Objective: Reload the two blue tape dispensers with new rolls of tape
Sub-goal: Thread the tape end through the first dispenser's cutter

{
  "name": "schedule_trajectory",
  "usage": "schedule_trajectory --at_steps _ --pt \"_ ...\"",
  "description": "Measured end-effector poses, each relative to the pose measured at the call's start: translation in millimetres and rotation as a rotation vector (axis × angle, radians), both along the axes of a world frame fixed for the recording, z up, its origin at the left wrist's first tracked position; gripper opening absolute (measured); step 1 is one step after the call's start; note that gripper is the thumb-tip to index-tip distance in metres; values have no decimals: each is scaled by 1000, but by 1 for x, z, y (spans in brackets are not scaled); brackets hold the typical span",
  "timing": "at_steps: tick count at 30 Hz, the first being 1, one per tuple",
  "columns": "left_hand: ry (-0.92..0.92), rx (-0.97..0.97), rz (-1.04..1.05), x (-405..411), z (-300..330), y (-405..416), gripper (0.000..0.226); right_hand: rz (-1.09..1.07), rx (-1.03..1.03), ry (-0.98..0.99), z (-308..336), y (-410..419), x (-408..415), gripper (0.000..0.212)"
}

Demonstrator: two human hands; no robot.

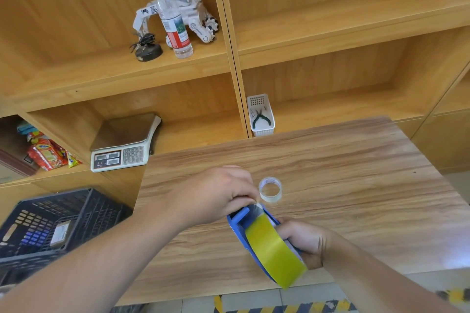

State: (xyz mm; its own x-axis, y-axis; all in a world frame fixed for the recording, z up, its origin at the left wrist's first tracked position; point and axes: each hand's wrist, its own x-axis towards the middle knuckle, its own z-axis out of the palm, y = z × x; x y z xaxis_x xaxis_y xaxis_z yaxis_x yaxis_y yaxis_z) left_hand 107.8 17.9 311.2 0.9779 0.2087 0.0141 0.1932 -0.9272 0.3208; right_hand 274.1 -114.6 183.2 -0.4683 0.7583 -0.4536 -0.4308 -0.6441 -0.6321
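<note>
A blue tape dispenser (240, 223) with a yellow roll of tape (273, 249) in it is held above the near part of the wooden table (356, 185). My right hand (304, 240) grips it from the right side. My left hand (216, 193) pinches the loose end of the tape at the dispenser's front, by the roller. An empty, clear tape core (270, 189) lies flat on the table just beyond the hands. Only one dispenser is in view.
A dark plastic crate (50, 223) stands to the left of the table. Behind it, wooden shelves hold a scale (124, 145), a white basket with pliers (260, 115), a water bottle (173, 18), a toy robot (193, 10) and snack packets (48, 152).
</note>
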Motion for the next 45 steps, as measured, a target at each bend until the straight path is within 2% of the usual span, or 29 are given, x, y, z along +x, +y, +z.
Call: schedule_trajectory --at_steps 3,10,18,28,33,38,41,43,45 --pt "-41 -34 93 -7 -3 4 15 -57 10 -8 3 3 3 28" --pt "74 -215 356 -15 -2 19 9 -90 53 -198 1 13 0 30" --pt "120 -249 518 -36 0 40 7 -31 148 -328 9 10 -8 27" --pt "176 -321 537 -47 -6 55 7 69 204 -412 11 14 -15 23" --pt "204 -437 538 -41 -15 53 6 130 202 -473 7 16 -24 19" --pt "275 -534 511 -41 -18 54 6 134 179 -422 8 18 -32 17" --pt "368 -642 491 -44 -19 57 10 135 166 -409 5 20 -35 16" --pt "413 -764 496 -47 -23 59 14 153 156 -408 3 21 -39 24" --pt "413 -897 510 -51 -30 61 12 133 127 -394 2 21 -43 19"
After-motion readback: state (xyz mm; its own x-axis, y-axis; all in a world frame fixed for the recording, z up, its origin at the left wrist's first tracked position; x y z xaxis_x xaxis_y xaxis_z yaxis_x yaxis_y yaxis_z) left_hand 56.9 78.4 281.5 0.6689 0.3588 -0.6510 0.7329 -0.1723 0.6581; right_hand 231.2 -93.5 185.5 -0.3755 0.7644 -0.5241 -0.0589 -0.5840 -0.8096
